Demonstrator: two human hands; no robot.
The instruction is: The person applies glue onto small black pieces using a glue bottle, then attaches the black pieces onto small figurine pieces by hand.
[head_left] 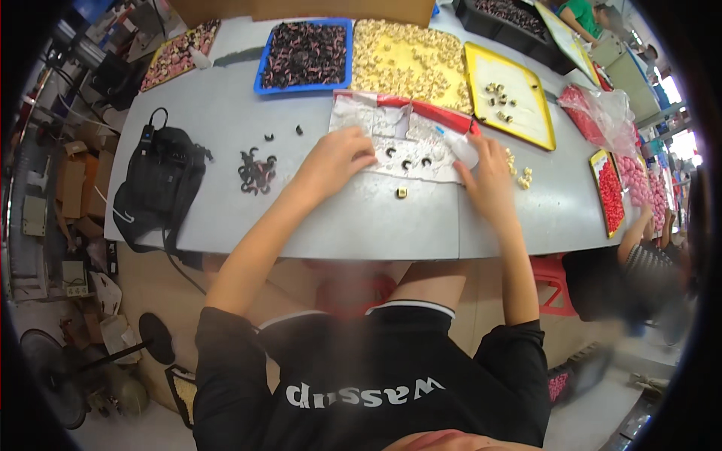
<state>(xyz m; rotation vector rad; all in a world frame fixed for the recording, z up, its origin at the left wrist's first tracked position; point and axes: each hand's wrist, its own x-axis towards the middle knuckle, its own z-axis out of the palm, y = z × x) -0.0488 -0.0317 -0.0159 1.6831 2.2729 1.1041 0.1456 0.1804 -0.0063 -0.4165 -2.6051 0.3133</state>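
Three dark curved pieces (406,164) lie apart from one another on a white sheet (436,171), which is spread on the grey tabletop (361,225) with a red strip along its far side. Above the sheet's right part, a small white bottle (464,152) with a blue tip slants toward the upper left; the right hand (481,169) is clamped on it, thumb on the near side and fingers on the far side. The left hand (344,156) is at the sheet's left edge, its fingers curled together; whether anything is pinched between them cannot be told.

Just off the sheet's near edge sits a gold-and-black piece (401,193). To the left is a loose heap of dark pieces (257,171), with two more lying singly beyond it; right of the right hand is a small group of pale pieces (524,179).

Behind the sheet stand a blue tray (304,89) filled with dark pieces, a yellow surface (406,64) covered in pale ones, and a yellow-rimmed tray (519,86) with a few gold-and-dark pieces. A black bag (154,195) lies at the far left.
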